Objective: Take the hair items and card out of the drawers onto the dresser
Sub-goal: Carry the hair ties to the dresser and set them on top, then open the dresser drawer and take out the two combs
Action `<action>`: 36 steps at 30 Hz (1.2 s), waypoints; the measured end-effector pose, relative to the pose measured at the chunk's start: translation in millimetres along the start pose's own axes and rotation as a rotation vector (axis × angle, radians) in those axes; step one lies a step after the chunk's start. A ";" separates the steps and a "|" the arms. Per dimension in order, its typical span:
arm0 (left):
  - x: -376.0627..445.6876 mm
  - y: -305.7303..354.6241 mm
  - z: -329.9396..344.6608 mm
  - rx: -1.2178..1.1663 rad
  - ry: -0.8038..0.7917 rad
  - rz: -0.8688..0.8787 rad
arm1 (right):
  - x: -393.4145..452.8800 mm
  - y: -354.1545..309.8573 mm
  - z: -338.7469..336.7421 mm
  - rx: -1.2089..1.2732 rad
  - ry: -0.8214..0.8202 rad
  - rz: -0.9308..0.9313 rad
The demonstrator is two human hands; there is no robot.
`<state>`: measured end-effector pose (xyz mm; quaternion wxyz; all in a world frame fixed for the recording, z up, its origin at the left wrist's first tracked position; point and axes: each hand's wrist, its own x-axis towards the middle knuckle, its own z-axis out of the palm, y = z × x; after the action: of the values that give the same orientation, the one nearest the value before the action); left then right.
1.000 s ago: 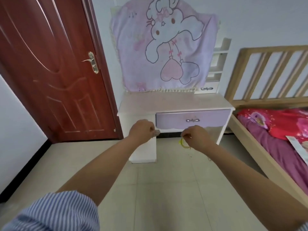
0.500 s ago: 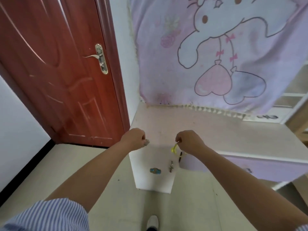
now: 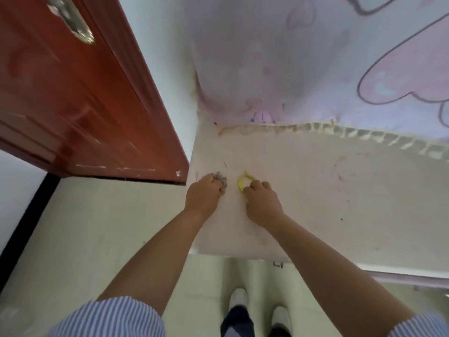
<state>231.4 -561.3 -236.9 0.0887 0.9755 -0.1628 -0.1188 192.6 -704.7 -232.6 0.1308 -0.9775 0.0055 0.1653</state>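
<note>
Both my hands rest on the left part of the pale pink dresser top (image 3: 328, 190). My left hand (image 3: 204, 194) is closed on a small grey glittery hair item (image 3: 221, 179) that pokes out past the fingertips and touches the top. My right hand (image 3: 261, 203) pinches a yellow hair band (image 3: 244, 181), whose loop lies on the surface just ahead of the fingers. The two items sit close together, a few centimetres apart. No card is in view, and the drawers are hidden below the dresser edge.
A pink cartoon cloth (image 3: 315, 69) hangs behind the dresser, its fringe reaching the back of the top. A red-brown door (image 3: 73, 105) stands to the left. My feet in white shoes (image 3: 281, 317) stand on the tiled floor under the front edge.
I have stepped right up to the dresser. Both hands, carrying the grey item and the yellow band, have come down from in front of it onto the left of the top.
</note>
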 end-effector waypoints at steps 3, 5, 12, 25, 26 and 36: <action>-4.1 -0.5 17.4 -0.126 0.076 -0.059 | -9.0 6.6 27.8 0.066 0.148 -0.023; -4.4 0.0 17.6 -0.158 0.162 0.013 | -14.0 11.6 32.5 0.137 0.228 -0.062; -34.3 13.3 20.0 -0.154 0.225 -0.004 | -44.4 49.4 28.5 0.344 0.271 -0.169; -125.8 286.5 145.1 -0.059 0.394 0.303 | -231.7 299.9 61.6 0.058 0.502 -0.067; -133.9 309.9 155.8 -0.058 0.373 0.280 | -249.0 320.0 65.3 0.051 0.495 -0.038; -140.5 382.1 186.2 0.092 0.339 0.055 | -260.1 381.5 100.5 -0.125 0.249 0.186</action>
<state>-59.6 -894.6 -305.5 0.0736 0.9797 -0.1774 0.0573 -106.2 -1055.7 -336.6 0.0521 -0.9920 0.1016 0.0542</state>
